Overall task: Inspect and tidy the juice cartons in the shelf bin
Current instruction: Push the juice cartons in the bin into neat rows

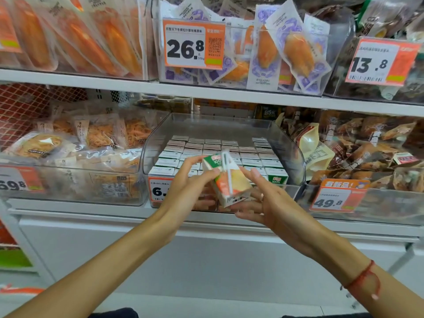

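Note:
A small juice carton (229, 180) with a straw on its side is tilted in front of the clear shelf bin (296, 157). My left hand (190, 187) pinches its left side between thumb and fingers. Under and beside the carton's right, my right hand (266, 198) cups it with fingers spread and lightly curled. Inside the bin, several rows of matching cartons (213, 148) stand upright, white tops showing; one green-fronted carton (276, 177) stands at the front right.
The bin sits on a white shelf with an orange price tag (158, 189) on its front. Bins of packaged snacks flank it left (68, 157) and right (367, 152). An upper shelf (206, 90) with more bins overhangs.

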